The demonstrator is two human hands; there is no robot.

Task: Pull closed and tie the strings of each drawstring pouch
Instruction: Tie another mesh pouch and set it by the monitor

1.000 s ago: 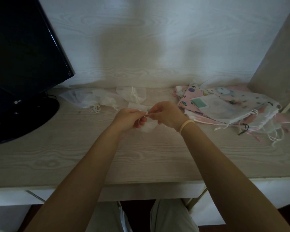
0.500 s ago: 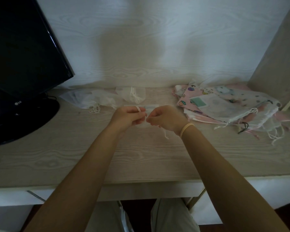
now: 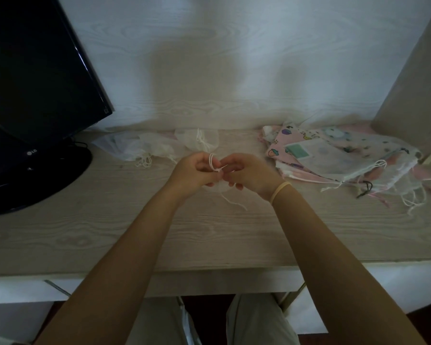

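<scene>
My left hand [image 3: 193, 171] and my right hand [image 3: 249, 171] meet over the middle of the desk, fingers curled toward each other. Between them they pinch the white strings [image 3: 213, 162] of a small sheer white pouch [image 3: 218, 188], which is mostly hidden under the hands. A loop of string wraps over my left fingers. One loose string end [image 3: 234, 201] trails on the desk below the hands. Several white pouches [image 3: 157, 149] lie behind, to the left. A pile of patterned pink and white pouches [image 3: 334, 158] sits at the right.
A black monitor [image 3: 35, 78] on a round stand [image 3: 35, 180] fills the left side of the pale wooden desk [image 3: 209, 235]. A wall panel [image 3: 413, 78] rises at the far right. My knees show below the desk's front edge.
The hands drew the strings apart, then came back together. A loop now sits over my left fingers, and a loose string end lies on the desk.
</scene>
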